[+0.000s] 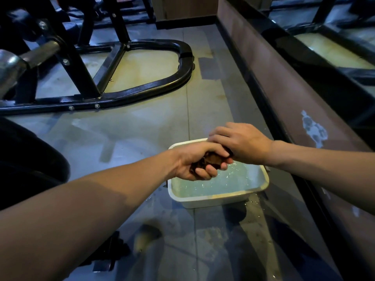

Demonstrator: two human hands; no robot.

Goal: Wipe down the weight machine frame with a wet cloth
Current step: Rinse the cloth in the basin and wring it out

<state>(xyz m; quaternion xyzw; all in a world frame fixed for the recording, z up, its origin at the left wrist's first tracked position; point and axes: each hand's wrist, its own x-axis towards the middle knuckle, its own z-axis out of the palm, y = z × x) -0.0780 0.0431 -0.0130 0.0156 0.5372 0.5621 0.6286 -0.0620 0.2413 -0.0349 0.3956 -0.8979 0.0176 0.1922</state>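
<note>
Both hands meet over a white tub (219, 199) of water — the left hand (197, 162) clenches a dark brown cloth (212, 160), fingers curled around its bunched end, while the right hand (242, 144) grips the other end just beside it. The black weight machine frame (142, 88) lies well beyond the left hand, on the grey floor (142, 126).

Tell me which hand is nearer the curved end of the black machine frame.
Left. The left hand grips the cloth over the basin, on the frame's side. The right hand holds the cloth's other end, toward the wall.
</note>
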